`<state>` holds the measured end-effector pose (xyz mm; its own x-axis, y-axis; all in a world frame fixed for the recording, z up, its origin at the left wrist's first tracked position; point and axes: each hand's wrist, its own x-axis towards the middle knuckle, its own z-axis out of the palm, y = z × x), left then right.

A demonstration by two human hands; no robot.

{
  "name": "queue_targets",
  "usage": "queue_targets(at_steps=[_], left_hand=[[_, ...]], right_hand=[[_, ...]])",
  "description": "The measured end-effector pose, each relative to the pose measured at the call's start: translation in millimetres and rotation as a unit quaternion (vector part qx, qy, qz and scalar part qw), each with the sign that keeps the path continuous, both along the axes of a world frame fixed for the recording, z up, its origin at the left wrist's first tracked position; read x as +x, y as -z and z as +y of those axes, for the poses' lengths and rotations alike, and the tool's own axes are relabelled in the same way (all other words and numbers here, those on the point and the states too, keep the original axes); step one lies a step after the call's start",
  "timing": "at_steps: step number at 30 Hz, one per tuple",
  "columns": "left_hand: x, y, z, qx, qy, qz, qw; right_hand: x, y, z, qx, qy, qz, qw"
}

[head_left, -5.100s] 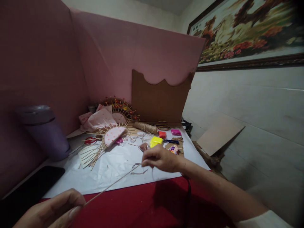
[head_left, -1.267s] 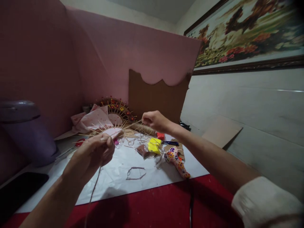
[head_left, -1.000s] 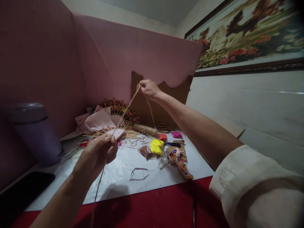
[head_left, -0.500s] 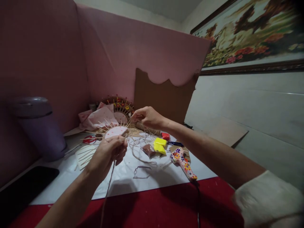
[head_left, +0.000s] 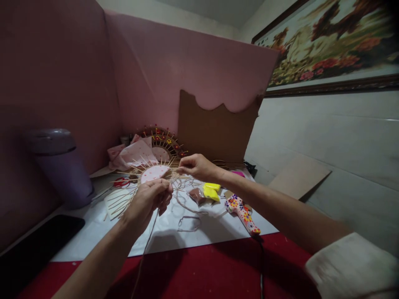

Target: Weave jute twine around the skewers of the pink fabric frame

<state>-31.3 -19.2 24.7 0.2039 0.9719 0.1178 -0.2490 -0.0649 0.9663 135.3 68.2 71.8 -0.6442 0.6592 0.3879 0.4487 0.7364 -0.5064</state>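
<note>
At the left edge a purple container [head_left: 59,166] stands on the bench [head_left: 218,265], with a black phone [head_left: 37,245] lying below it. Left of centre, the left hand [head_left: 149,201] has its fingers pinched together on a strand of twine [head_left: 146,245] that hangs towards the bottom of the frame. Just above is a pink half-disc [head_left: 154,172] ringed with thin sticks. At centre, the right hand [head_left: 196,166] pinches the twine at the stick tips, fingers closed. To the right lie a yellow packet [head_left: 211,192] and a flowered glue gun [head_left: 243,209] on white paper [head_left: 93,245].
</note>
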Motion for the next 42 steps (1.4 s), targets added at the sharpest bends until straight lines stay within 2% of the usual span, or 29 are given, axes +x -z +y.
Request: queue_targets(at_steps=[3, 7, 12, 15, 17, 19, 21, 22, 23, 25, 27, 30, 31, 32, 35, 38, 40, 42], left_hand=[[-0.5, 0.4, -0.9, 0.001, 0.0, -0.007, 1.0], [-1.3, 1.1, -1.0, 0.002, 0.0, -0.007, 1.0], [-1.9, -1.1, -1.4, 0.011, 0.008, -0.024, 1.0], [-2.7, -3.8, -2.6, 0.008, 0.003, -0.031, 0.999], [-3.4, -5.5, -3.6, 0.008, -0.001, -0.025, 1.0], [-3.7, -6.7, -4.5, 0.014, -0.009, -0.014, 1.0], [-3.6, -6.9, -5.0, 0.024, -0.017, -0.005, 1.0], [-3.4, -6.6, -5.0, 0.028, -0.021, -0.003, 0.999], [-3.3, -6.2, -4.9, 0.032, -0.023, -0.003, 0.999], [-3.2, -5.3, -4.3, 0.03, -0.023, -0.006, 0.999], [-3.6, -4.5, -3.8, 0.02, -0.016, -0.009, 1.0], [-4.4, -4.5, -3.7, 0.01, -0.008, -0.018, 1.0], [-4.6, -4.6, -3.7, 0.01, -0.006, -0.022, 1.0], [-4.8, -4.8, -3.8, 0.012, -0.005, -0.028, 1.0], [-4.7, -5.2, -3.3, 0.013, -0.002, -0.034, 0.999], [-4.3, -5.2, -2.9, 0.008, -0.003, -0.036, 0.999], [-4.0, -5.2, -3.1, 0.007, -0.003, -0.036, 0.999], [-3.7, -5.2, -3.4, 0.006, -0.007, -0.032, 0.999]], right_hand=[[10.3, 0.5, 16.1, 0.059, 0.092, 0.005, 0.994], [20.2, -3.0, 28.8, 0.091, 0.157, 0.015, 0.983], [36.1, -7.2, 43.8, 0.128, 0.289, 0.036, 0.948], [38.2, -4.3, 44.5, 0.125, 0.317, 0.028, 0.94], [30.2, -0.5, 34.5, 0.122, 0.283, 0.015, 0.951], [16.0, 2.7, 16.3, 0.107, 0.199, 0.017, 0.974], [0.5, 4.4, -4.4, 0.022, 0.004, 0.058, 0.998], [-5.9, 4.8, -13.1, -0.036, -0.076, 0.041, 0.996], [-10.8, 5.1, -19.5, -0.08, -0.124, 0.028, 0.989], [-15.2, 5.8, -23.4, -0.118, -0.139, 0.026, 0.983], [-11.8, 6.2, -15.8, -0.097, -0.075, 0.051, 0.991], [5.6, 3.8, 8.1, -0.005, 0.116, 0.053, 0.992], [13.8, 1.8, 16.8, 0.029, 0.196, 0.048, 0.979], [22.5, -0.7, 24.9, 0.049, 0.245, 0.05, 0.967], [46.0, -8.9, 42.7, 0.081, 0.338, 0.062, 0.936], [51.4, -12.6, 43.5, 0.088, 0.356, 0.053, 0.929], [40.4, -10.3, 32.2, 0.087, 0.311, 0.038, 0.946], [21.5, -5.1, 14.0, 0.068, 0.228, 0.022, 0.971]])
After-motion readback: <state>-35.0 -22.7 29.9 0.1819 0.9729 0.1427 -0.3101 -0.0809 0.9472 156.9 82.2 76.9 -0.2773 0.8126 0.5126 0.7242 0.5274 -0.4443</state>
